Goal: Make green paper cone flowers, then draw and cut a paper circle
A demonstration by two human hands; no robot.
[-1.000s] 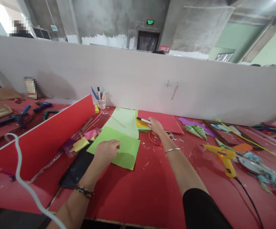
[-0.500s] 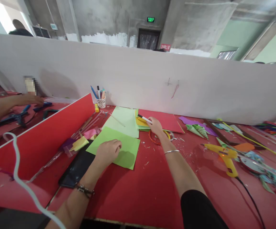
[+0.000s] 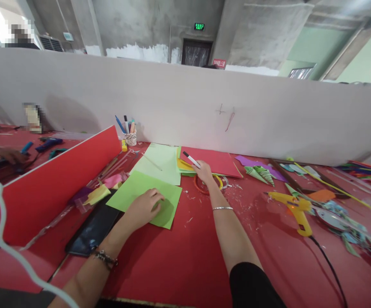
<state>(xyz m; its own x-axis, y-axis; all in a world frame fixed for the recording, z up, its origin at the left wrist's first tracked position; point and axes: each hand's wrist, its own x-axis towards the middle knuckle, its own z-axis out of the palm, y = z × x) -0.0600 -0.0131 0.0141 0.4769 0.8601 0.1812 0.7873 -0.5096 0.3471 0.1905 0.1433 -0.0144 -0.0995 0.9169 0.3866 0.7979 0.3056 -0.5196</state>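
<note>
My left hand (image 3: 145, 207) rests over a bright green sheet of paper (image 3: 126, 190), its fingers loosely bent and apart, holding nothing. My right hand (image 3: 203, 171) is closed on a white marker (image 3: 192, 159) with a black cap, which points up and to the left. Below that marker lies a stack of coloured paper, with a red sheet (image 3: 217, 160) on top and yellow paper (image 3: 182, 164) showing at its left. A pale green sheet (image 3: 164, 154) lies behind the bright green one. Rolls of tape (image 3: 200, 187) sit by my right wrist, partly hidden.
A red board (image 3: 60, 179) stands along the left, with a black phone (image 3: 92, 231) nearer me. A pen cup (image 3: 130, 137) stands by the white partition (image 3: 159, 98). At right lie a yellow glue gun (image 3: 296, 207) and folded green paper cones (image 3: 262, 174). A co-worker's hand (image 3: 10, 154) is far left.
My left hand's fingers have spread a little over the green sheet. My right hand still holds the marker above the stack. The view has shifted slightly, and the co-worker's hand has drawn back left.
</note>
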